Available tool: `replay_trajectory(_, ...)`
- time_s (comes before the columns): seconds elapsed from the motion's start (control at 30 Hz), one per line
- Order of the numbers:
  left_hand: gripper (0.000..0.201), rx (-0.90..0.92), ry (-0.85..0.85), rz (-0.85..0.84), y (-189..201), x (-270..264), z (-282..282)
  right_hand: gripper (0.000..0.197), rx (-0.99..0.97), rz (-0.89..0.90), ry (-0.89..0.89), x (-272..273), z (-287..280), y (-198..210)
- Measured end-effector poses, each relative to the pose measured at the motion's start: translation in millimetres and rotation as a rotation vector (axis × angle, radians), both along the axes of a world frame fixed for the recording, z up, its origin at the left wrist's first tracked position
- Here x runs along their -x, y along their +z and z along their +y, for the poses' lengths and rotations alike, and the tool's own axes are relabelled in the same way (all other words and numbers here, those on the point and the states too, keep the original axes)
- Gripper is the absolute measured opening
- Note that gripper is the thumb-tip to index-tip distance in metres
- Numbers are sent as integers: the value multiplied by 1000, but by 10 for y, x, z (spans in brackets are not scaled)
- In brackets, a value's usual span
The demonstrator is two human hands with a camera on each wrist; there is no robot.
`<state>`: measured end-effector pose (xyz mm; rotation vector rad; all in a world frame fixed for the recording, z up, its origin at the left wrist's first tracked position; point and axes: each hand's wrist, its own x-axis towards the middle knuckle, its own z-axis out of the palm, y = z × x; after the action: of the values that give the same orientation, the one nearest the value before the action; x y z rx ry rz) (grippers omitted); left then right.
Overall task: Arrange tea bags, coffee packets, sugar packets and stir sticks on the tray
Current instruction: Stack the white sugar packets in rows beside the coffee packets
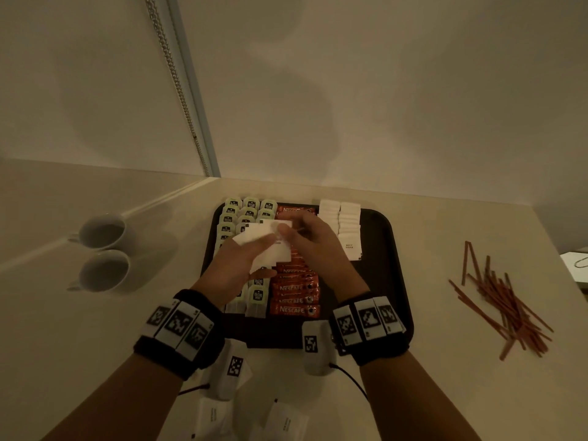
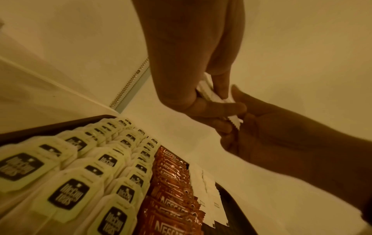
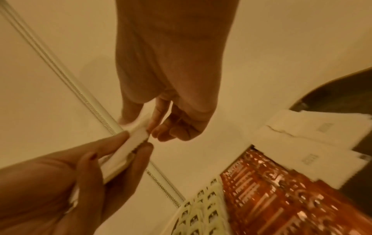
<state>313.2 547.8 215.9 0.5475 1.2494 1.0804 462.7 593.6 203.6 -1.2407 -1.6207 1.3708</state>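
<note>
Nescafe coffee packets, McCoy Teas tea bags, "White Sugar" packets

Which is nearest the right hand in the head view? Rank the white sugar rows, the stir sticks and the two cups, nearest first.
1. White sugar rows: on the tray, just right of the right hand.
2. Stir sticks: loose pile on the counter, far right.
3. Cups: counter, far left, beyond the left hand.

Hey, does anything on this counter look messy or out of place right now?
Yes. The red-brown stir sticks lie in a loose crisscrossed heap on the counter right of the dark tray, and a few white sugar packets sit scattered near the front edge.
</note>
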Motion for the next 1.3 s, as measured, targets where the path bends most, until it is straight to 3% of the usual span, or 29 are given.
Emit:
replay_trajectory(0.13,26,-61,-34,46,-7,-14,-23,6,-38,47,-103,34,18,60)
replay_trajectory(0.23,33,-99,-35,104,-5,-17,-35,9,22,110,-160,-3,0,64)
replay_trajectory(0.33,22,-118,102,96,9,18,-14,19,134,168,-110,-74,-86,100)
replay_trajectory(0.47,10,-177,115,190,30,42,23,33,187,19,100,-123,-186,67)
replay_trajectory(0.67,12,-201,88,287,49,9,37,16,255,164,-28,-152,-221,48)
replay_trajectory(0.73,4,-150,99,252,55,6,40,16,272,207,-54,-187,-229,22)
replay_trajectory(0.87,22,-51,163,85,50,48,19,11,286,240,-191,-439,-190,-141)
replay_trajectory(0.93,25,-2,198,27,22,88,-10,13,304,180,-278,-617,-147,-280)
replay_trajectory(1.1,39,55,178,-65,-13,104,-43,18,289,-158,-463,-1038,12,-696)
replay_trajectory(1.3,41,51,170,-120,-45,131,-42,17,254,-411,-476,-1167,200,-937)
